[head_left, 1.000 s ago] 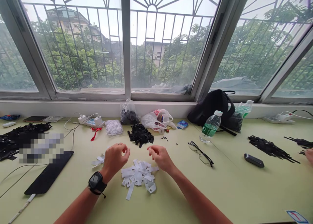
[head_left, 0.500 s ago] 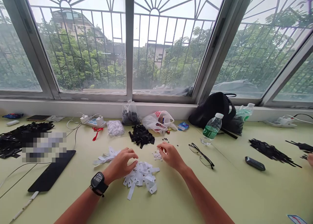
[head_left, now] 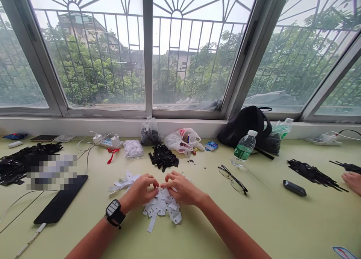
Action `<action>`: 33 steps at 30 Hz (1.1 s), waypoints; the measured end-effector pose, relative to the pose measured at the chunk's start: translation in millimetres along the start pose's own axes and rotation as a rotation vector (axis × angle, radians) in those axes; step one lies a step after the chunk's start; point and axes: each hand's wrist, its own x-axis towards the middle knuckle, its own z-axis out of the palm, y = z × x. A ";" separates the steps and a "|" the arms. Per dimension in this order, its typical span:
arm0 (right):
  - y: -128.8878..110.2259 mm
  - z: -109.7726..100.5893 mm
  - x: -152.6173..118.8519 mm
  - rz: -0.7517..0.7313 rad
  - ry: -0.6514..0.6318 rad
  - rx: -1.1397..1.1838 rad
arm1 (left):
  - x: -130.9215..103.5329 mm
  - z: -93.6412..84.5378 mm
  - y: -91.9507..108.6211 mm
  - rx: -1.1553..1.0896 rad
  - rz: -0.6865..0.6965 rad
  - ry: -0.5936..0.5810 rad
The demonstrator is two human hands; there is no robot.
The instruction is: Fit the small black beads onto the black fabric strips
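White fabric strips with small dark marks lie in a loose pile on the green table. Over the pile's upper left is my left hand, its fingers curled together; whatever they pinch is too small to make out. My right hand is over the upper right of the pile, fingers bent and close to the left fingertips, and its hold is also unclear. More white strips lie left of my left hand. Small white pieces show partly behind my right hand.
Black strips are heaped behind the hands, near small dark pieces. Eyeglasses and a water bottle stand or lie to the right. Another person's hand is at the right edge. A black tablet-like slab lies left.
My right hand has moved left and slightly down, from the small white pieces to beside my left fingertips. The other person's hand has come further into view.
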 end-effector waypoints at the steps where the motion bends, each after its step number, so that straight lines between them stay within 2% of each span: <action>1: 3.2 -2.1 -1.6 0.016 0.011 -0.006 | -0.1 0.2 -0.3 -0.006 -0.004 0.003; 6: 20.2 -17.2 -16.9 0.147 0.058 0.032 | 0.2 1.7 -2.6 -0.065 -0.020 -0.024; 10: 29.9 -26.0 -27.1 0.238 0.096 0.172 | 2.4 1.0 -4.3 -0.091 -0.054 -0.043; 15: 25.0 -30.6 -19.3 0.312 0.141 0.314 | 2.9 0.1 -4.5 -0.119 -0.055 -0.060; 22: 0.1 -11.1 7.9 0.248 0.155 0.446 | 3.9 3.4 -10.8 -0.139 -0.094 -0.045; 27: -7.4 5.6 10.9 0.262 0.196 0.502 | 8.3 -0.6 -4.2 -0.199 -0.046 0.043; 33: -12.4 7.5 13.5 0.325 0.265 0.646 | 12.9 -4.2 4.8 -0.349 -0.106 0.099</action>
